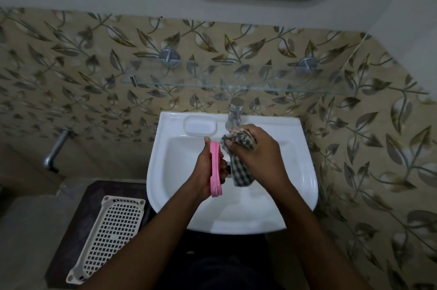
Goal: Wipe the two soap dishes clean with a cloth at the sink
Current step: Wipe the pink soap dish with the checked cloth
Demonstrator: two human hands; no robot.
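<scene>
Over the white sink (295, 171), my left hand (205, 171) grips a pink soap dish (215, 169) held on edge, so only its rim shows. It looks like two pink pieces stacked together, though I cannot tell for sure. My right hand (255, 150) holds a bunched black-and-white checked cloth (238, 166) just right of the dish, with the cloth's tail hanging into the basin. Cloth and dish are close together near the top of the dish.
A chrome tap (234, 112) stands at the sink's back edge, beside a moulded soap recess (200, 126). A glass shelf (236, 84) juts out above. A white perforated basket (108, 237) lies on a dark surface to the left. A wall tap (55, 150) sticks out at the left.
</scene>
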